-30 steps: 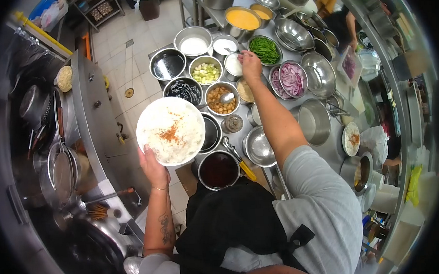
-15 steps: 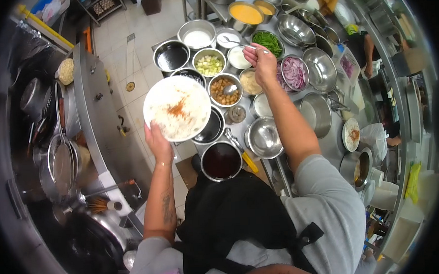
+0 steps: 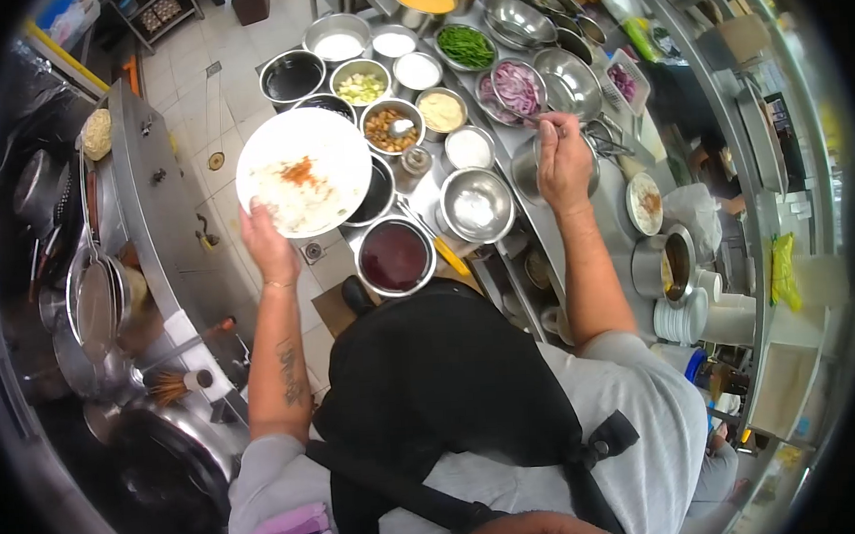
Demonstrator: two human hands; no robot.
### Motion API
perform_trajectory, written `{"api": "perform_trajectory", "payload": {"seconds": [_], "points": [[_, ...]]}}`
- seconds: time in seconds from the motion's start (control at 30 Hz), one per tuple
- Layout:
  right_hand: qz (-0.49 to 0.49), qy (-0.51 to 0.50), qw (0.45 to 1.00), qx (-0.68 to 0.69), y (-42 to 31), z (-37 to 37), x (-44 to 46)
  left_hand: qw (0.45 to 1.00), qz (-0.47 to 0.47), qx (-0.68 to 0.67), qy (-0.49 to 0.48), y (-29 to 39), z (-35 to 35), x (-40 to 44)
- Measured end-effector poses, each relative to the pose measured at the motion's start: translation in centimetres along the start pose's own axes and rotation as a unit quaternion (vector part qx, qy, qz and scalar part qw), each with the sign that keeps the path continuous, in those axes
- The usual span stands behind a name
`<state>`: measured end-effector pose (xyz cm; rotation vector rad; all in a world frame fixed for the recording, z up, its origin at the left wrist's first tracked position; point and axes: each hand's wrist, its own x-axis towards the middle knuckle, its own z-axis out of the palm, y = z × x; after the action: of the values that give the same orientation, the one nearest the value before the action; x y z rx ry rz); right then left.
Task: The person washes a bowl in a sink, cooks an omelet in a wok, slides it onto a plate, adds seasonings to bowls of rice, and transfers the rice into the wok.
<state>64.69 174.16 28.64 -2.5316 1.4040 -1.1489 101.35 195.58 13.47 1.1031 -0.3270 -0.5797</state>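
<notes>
My left hand (image 3: 270,241) is closed on the near left edge of a white bowl (image 3: 334,141), held up over the pots. Inside lies a pale, lumpy food with reddish-brown powder (image 3: 297,170) on top. My right hand (image 3: 564,158) is closed on a spoon (image 3: 534,118), whose thin metal handle points left toward the bowl of sliced red onion (image 3: 517,86); its far end is hard to make out. Below that hand stands a deep steel pot (image 3: 529,173), partly covered by it.
Several steel containers crowd the counter: chopped greens (image 3: 465,46), browned cubes (image 3: 387,131), beige paste (image 3: 441,111), dark red liquid (image 3: 395,255). A yellow-handled tool (image 3: 451,256) lies beside an empty steel bowl (image 3: 477,204). Another plated portion (image 3: 645,204) sits right. Stoves line the left.
My right hand has moved right and down with the spoon, away from the white powder containers to beside the onions. The white bowl has shifted slightly left in view.
</notes>
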Motion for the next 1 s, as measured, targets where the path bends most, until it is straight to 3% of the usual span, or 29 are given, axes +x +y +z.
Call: {"api": "perform_trajectory", "payload": {"seconds": [0.1, 0.2, 0.3, 0.33, 0.37, 0.43, 0.5, 0.53, 0.6, 0.67, 0.73, 0.83, 0.9, 0.93, 1.0], "points": [[-0.004, -0.030, 0.999, 0.010, 2.1, -1.6, -0.1, 0.999, 0.013, -0.026, 0.033, 3.3, -2.1, -4.4], [-0.096, -0.074, 0.993, 0.009, 2.9, -0.6, -0.6, 0.997, 0.019, -0.022, 0.068, 6.0, -3.3, -10.1], [-0.154, -0.175, 0.972, 0.000, 9.2, 8.7, -2.1, 0.986, 0.061, 0.023, 0.154, 6.4, -7.7, -16.1], [-0.084, -0.239, 0.967, -0.004, 10.4, 10.4, -3.2, 0.979, 0.081, 0.038, 0.184, 6.6, -8.4, -18.4], [-0.149, -0.191, 0.970, 0.029, 10.9, 11.2, -3.2, 0.976, 0.074, 0.031, 0.205, 7.1, -9.0, -20.7], [-0.152, -0.074, 0.986, -0.008, 6.8, 9.2, -2.0, 0.966, 0.088, -0.002, 0.241, 8.6, -10.0, -24.3], [-0.193, -0.057, 0.978, 0.062, -0.2, 7.2, -2.4, 0.950, 0.106, -0.024, 0.294, 9.7, -10.6, -29.2], [-0.278, -0.071, 0.947, 0.144, -3.7, 7.1, -3.2, 0.938, 0.121, -0.029, 0.323, 10.4, -11.3, -31.2], [-0.347, -0.231, 0.860, 0.293, -9.6, 8.0, -5.7, 0.920, 0.126, -0.047, 0.368, 11.5, -12.3, -35.4], [-0.407, -0.341, 0.784, 0.322, -16.8, 8.5, -9.6, 0.902, 0.147, -0.065, 0.401, 11.6, -14.7, -39.8], [-0.459, -0.389, 0.715, 0.356, -24.1, 11.8, -13.6, 0.885, 0.164, -0.075, 0.428, 12.2, -17.2, -43.8], [-0.497, -0.405, 0.663, 0.385, -35.0, 21.3, -20.3, 0.829, 0.201, -0.063, 0.518, 12.2, -20.8, -48.6], [-0.478, -0.363, 0.729, 0.328, -41.6, 28.8, -25.1, 0.799, 0.210, -0.053, 0.561, 13.6, -23.1, -51.1], [-0.488, -0.363, 0.720, 0.334, -44.3, 31.9, -27.2, 0.786, 0.215, -0.049, 0.577, 14.5, -24.3, -52.2], [-0.354, -0.528, 0.753, 0.170, -48.9, 37.8, -30.0, 0.752, 0.236, -0.046, 0.613, 16.1, -26.8, -53.5]]}}
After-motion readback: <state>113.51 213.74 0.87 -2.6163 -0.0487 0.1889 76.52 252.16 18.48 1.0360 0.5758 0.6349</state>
